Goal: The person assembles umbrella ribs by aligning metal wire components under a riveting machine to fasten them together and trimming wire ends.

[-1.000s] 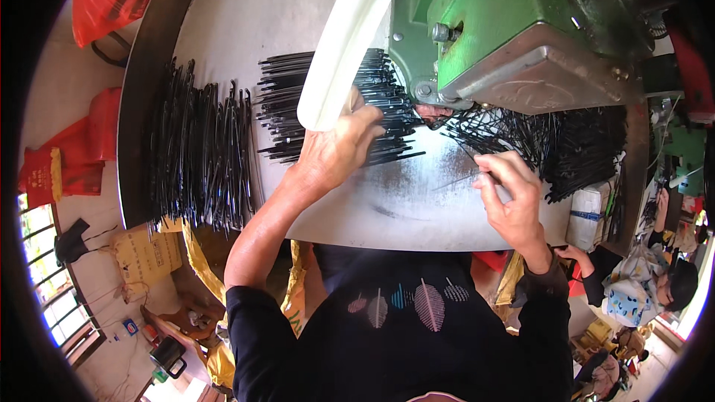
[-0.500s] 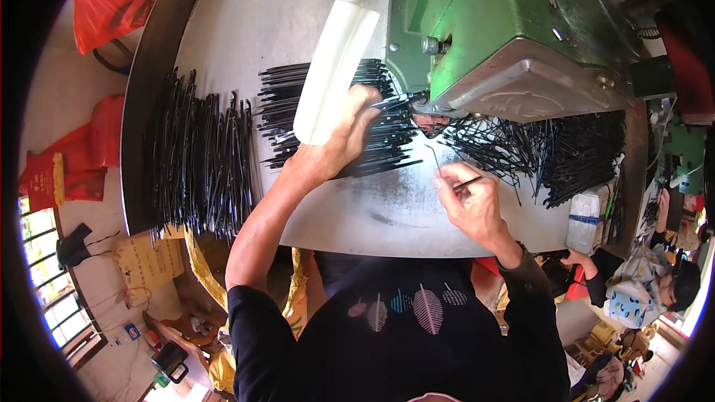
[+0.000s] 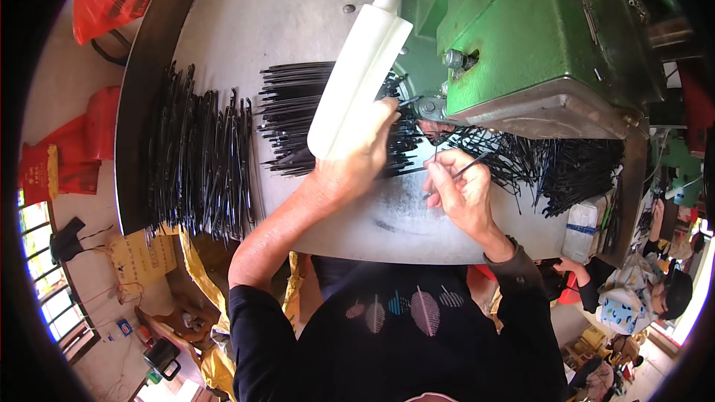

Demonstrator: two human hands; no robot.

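Note:
My left hand (image 3: pixel 356 150) reaches over a row of thin black rods (image 3: pixel 290 115), partly hidden behind a white lamp (image 3: pixel 361 78). Its fingertips pinch the end of one black rod beside the working head (image 3: pixel 430 109) of a green machine (image 3: pixel 514 45). Below that head, my right hand (image 3: pixel 465 190) is closed round a slim dark hooked tool (image 3: pixel 471 164). The tool's back end sticks out above the knuckles, and its thin front part points up toward the machine head. To the right, a tangle of black rods (image 3: pixel 499 152) lies under the machine.
A second bundle of black rods (image 3: pixel 197 156) lines the left end of the metal table (image 3: pixel 357 234). At the right stand a denser heap of rods (image 3: pixel 581 175) and a small grey box (image 3: pixel 582 225). Another person (image 3: pixel 633 294) works beyond the table's right side.
My left hand has shifted right, closer to the machine head. My right hand has moved slightly up and left with the hooked tool. The view has tilted a little, so lamp and machine sit further right.

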